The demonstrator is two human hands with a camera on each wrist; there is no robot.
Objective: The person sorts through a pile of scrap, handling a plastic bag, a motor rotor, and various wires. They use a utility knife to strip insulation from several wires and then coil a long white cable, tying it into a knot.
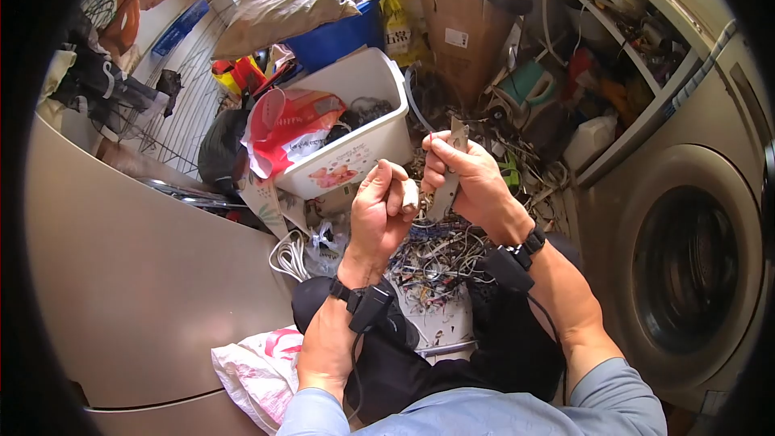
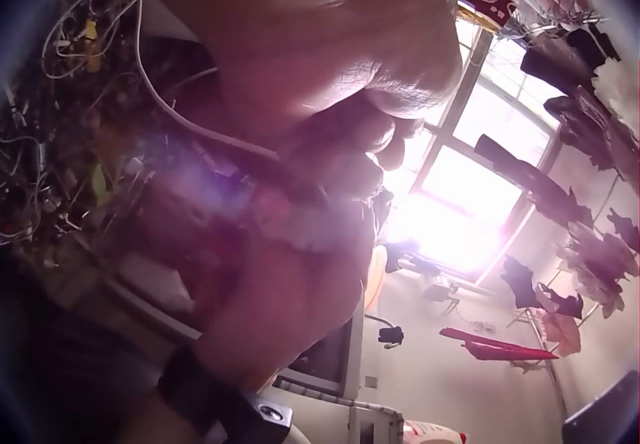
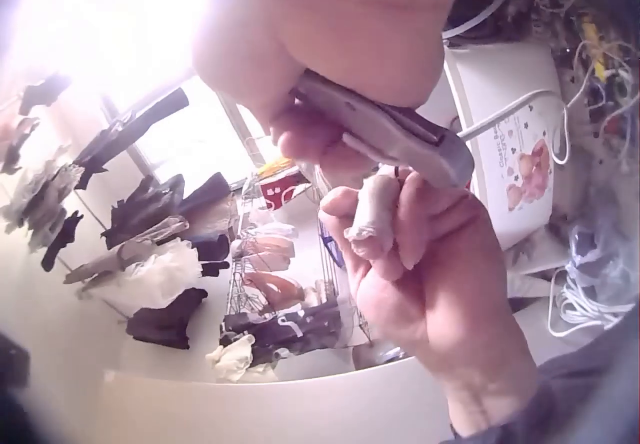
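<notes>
My right hand [image 1: 483,182] grips a flat grey metal utility knife [image 1: 446,194], its narrow end pointing up past the thumb. A small red bit [image 1: 429,140] shows at that hand's fingertips. Close on the other side is my left hand [image 1: 378,214], fingers curled and thumb against the index finger. One left finger wears a white wrapping [image 3: 374,214]. In the right wrist view, the knife's rounded end overlaps the left fingers. A thin white cable [image 2: 165,104] runs up to where the hands meet; I cannot tell whether the left fingers pinch it.
Below the hands lies a heap of cut wires and scraps [image 1: 436,262]. A white bin [image 1: 347,157] holding a red bag [image 1: 295,125] stands ahead. A coiled white cable [image 1: 288,256] lies at left. A washing machine [image 1: 686,250] borders the right, a pale panel [image 1: 145,274] the left.
</notes>
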